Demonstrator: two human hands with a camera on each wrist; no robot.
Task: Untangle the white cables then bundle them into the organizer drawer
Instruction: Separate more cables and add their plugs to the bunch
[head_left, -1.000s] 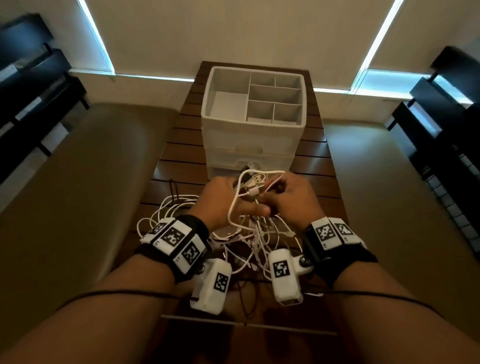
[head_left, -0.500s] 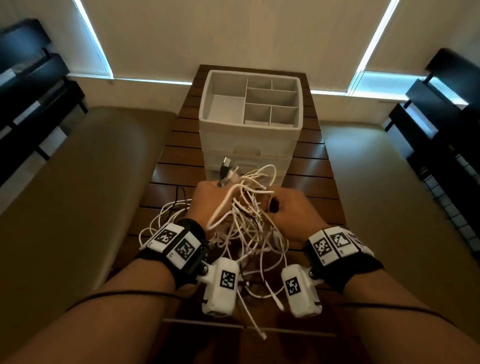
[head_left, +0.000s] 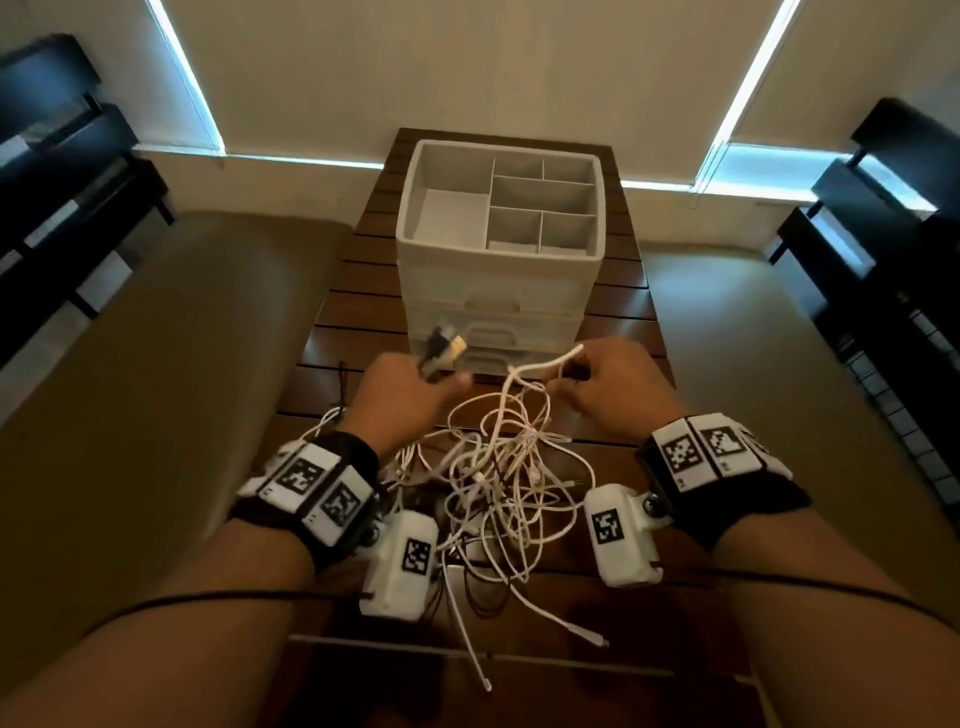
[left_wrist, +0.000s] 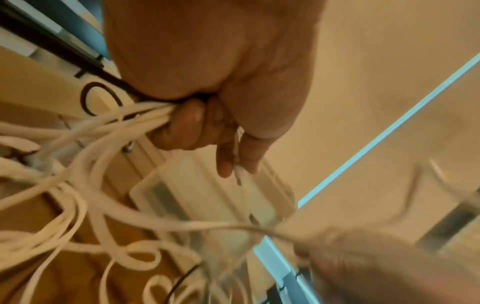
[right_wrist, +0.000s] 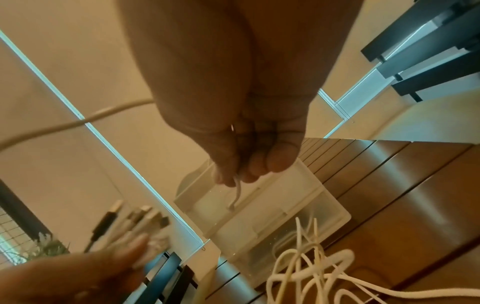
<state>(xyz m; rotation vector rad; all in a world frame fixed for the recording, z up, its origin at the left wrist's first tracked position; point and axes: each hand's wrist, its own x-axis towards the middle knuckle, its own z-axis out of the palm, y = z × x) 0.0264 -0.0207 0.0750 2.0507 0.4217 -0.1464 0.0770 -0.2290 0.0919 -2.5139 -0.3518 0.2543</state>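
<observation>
Desk (head_left: 358, 317), slatted wood: carries everything under inspection. Organizer (head_left: 498, 270) stands toward its far edge, top tray divided into compartments, all bare; the drawers on its front face appear closed, so nothing is stowed yet.

White cables (head_left: 498, 478): one knotted heap at the near edge of the desk, between my wrists, with loose ends trailing over that edge. A thin dark cord is mixed into the heap.

My left hand (head_left: 400, 395) is closed round a bunch of several strands, the connector ends (head_left: 441, 348) sticking up past my thumb. My right hand (head_left: 608, 389) pinches a single strand near its free tip between thumb and fingertips.

Risks, as I judge them:
- Drawing the single strand apart from the bunch may cinch the loops into a tighter knot.
- The right-hand pinch is light and close to the tip; it may slip.
- Trailing ends could drag the heap off the near edge.
- The connector ends sit close to the organizer front and may knock it.
</observation>
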